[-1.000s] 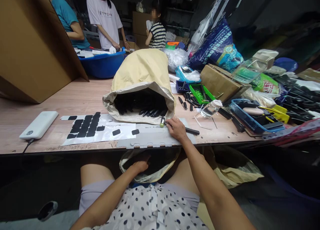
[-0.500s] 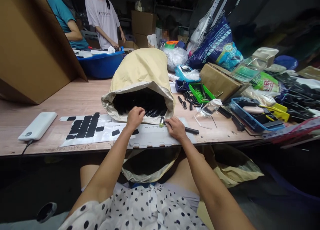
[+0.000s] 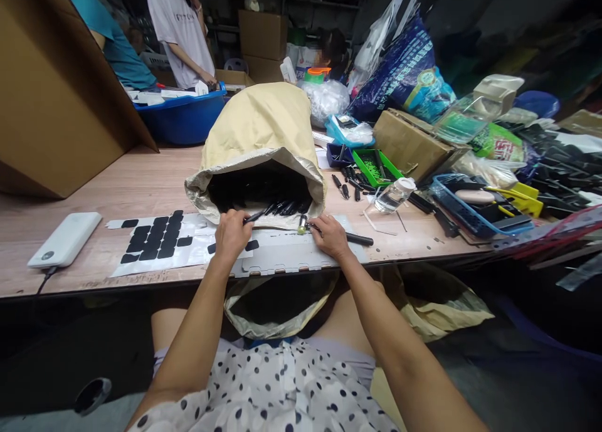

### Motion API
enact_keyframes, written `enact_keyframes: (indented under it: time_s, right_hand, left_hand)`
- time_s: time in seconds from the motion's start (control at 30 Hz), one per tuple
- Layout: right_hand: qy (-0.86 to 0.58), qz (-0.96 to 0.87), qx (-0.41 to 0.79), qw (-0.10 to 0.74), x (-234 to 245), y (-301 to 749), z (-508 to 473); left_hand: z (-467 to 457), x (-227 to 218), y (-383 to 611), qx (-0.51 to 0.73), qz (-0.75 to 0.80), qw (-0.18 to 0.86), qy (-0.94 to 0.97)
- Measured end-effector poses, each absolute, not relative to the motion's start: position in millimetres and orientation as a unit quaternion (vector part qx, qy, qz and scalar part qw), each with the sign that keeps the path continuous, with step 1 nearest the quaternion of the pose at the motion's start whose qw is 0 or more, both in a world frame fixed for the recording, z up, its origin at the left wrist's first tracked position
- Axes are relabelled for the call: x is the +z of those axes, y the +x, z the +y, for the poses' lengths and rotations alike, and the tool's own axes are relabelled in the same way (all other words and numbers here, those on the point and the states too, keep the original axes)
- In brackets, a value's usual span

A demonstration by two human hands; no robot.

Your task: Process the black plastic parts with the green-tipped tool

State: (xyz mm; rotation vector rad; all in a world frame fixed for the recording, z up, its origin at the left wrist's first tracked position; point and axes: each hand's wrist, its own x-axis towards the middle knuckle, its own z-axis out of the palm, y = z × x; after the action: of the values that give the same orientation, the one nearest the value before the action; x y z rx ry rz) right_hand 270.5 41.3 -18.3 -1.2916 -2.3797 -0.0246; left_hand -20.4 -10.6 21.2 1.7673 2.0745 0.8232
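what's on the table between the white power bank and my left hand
In the head view, white backing sheets with rows of black pads lie between the power bank and the left hand, which pinches a thin black piece.

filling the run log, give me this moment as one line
left hand: pinches black stick at mouth of sack | right hand: grips black-handled tool on grey mat
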Motion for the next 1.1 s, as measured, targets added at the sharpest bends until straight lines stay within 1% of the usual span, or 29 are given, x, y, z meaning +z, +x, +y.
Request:
enact_keyframes:
  time_s: [0.1,0.17,0.5,0.7,0.87,1.03,1.1]
  right_hand:
    - [-0.467,-0.857,-0.008,0.216,-18,271,41]
    - [-0.466,-0.857,-0.008,0.219,-18,272,41]
    - [-0.45,-0.864,0.002,0.227,-16,274,44]
    - [-0.438,-0.85,-0.005,0.292,4,251,17]
    - [-0.402,-0.876,0.032,0.265,10,224,-10]
    - [-0.377,-0.878,0.049,0.29,10,216,-18]
    - [-0.372,-0.885,0.044,0.277,9,214,-18]
  left_hand:
    - [-30,16,-5,0.281,0.65,0.22,0.671]
    - [-33,11,6,0.271,0.622,0.241,0.694]
    - [-24,-5,11,0.278,0.611,0.244,0.7]
    - [-24,-7,13,0.291,0.612,0.251,0.691]
    - [-23,-8,12,0.301,0.607,0.251,0.691]
    - [-24,-6,12,0.3,0.598,0.257,0.697]
    - [-25,-5,12,0.298,0.596,0.257,0.7]
